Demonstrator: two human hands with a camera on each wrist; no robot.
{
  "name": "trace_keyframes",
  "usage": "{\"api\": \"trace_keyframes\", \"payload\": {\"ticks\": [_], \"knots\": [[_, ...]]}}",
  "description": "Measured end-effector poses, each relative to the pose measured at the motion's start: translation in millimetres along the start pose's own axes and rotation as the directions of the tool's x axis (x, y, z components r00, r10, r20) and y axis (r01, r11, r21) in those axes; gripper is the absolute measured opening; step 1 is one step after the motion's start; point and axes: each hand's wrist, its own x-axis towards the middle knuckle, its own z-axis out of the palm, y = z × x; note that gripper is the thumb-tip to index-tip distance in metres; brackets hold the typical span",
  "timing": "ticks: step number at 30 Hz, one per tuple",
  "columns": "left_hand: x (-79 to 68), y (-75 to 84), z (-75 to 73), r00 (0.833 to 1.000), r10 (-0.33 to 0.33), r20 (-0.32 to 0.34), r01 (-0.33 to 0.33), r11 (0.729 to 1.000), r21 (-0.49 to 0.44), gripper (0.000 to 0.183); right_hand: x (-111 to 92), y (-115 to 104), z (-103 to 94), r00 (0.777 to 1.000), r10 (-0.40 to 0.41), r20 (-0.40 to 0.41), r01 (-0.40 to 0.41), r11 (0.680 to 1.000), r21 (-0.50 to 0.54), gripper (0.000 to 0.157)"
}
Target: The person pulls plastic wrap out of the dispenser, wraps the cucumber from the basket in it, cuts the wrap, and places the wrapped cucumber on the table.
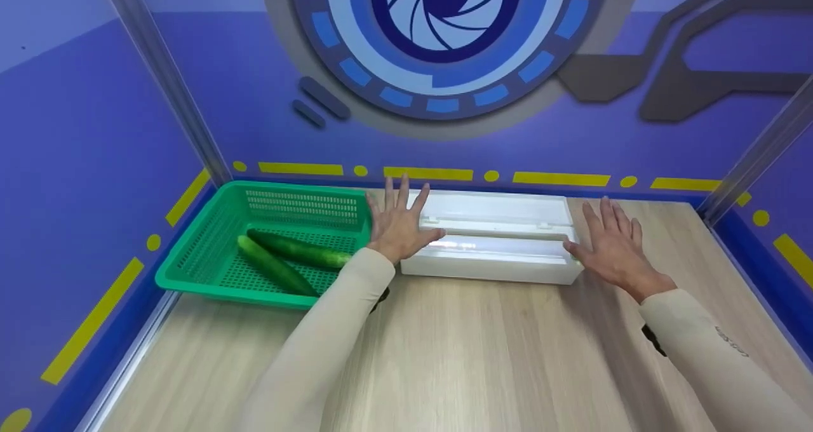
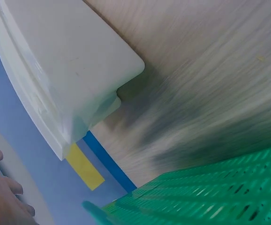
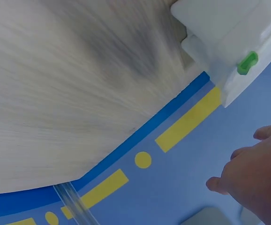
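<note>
A long white cling film dispenser (image 1: pixel 489 268) lies at the back of the table with its lid (image 1: pixel 495 208) raised. A glossy clear roll of film (image 1: pixel 502 246) shows inside it. My left hand (image 1: pixel 397 229), fingers spread, hovers by the dispenser's left end, its thumb overlapping the box in the head view. At the other end my right hand (image 1: pixel 615 251) is also spread, thumb pointing at the corner. Both hands hold nothing. In the right wrist view a small green tab (image 3: pixel 247 63) sits on the dispenser's end.
Left of the dispenser stands a green perforated basket (image 1: pixel 190 248). Inside lie two cucumbers, one darker (image 1: pixel 295 249) and one lighter (image 1: pixel 273 267). A purple-blue printed wall (image 1: pixel 254 127) borders the table (image 1: pixel 457 356) at the back, with panels on both sides.
</note>
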Motion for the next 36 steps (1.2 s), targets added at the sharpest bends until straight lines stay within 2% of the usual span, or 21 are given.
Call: {"api": "trace_keyframes", "payload": {"ticks": [13, 18, 21, 26, 29, 32, 36], "knots": [[-3.1, -3.1, 7.6, 1.0, 0.002, 0.012, -0.003, 0.998, 0.055, 0.097, -5.4, 11.7, 6.6, 1.0, 0.003, 0.008, -0.003, 1.0, -0.003, 0.096], [-5.8, -4.8, 10.1, 1.0, 0.002, 0.022, -0.003, 0.997, 0.073, 0.095, -6.4, 11.3, 7.1, 1.0, -0.019, 0.002, 0.019, 1.0, 0.012, 0.09], [-7.1, -6.2, 11.0, 1.0, 0.017, 0.013, -0.018, 0.998, 0.061, 0.093, -6.2, 7.3, 7.6, 0.999, -0.051, -0.015, 0.052, 0.998, 0.024, 0.081], [-9.9, -8.6, 10.7, 0.992, 0.11, -0.053, -0.111, 0.994, -0.012, 0.077, -4.7, -3.3, 8.2, 0.987, -0.157, -0.047, 0.156, 0.988, -0.016, 0.06], [-12.2, -9.5, 9.9, 0.975, 0.192, -0.11, -0.201, 0.977, -0.073, 0.061, -3.7, -9.2, 8.4, 0.977, -0.209, -0.039, 0.207, 0.978, -0.036, 0.05], [-13.9, -9.3, 9.1, 0.952, 0.264, -0.154, -0.282, 0.954, -0.105, 0.05, -2.8, -13.5, 8.1, 0.974, -0.226, -0.024, 0.225, 0.974, -0.032, 0.042], [-14.4, -8.3, 8.6, 0.938, 0.305, -0.165, -0.329, 0.934, -0.141, 0.042, -1.5, -16.6, 7.1, 0.973, -0.229, -0.005, 0.229, 0.973, -0.021, 0.034]]}}
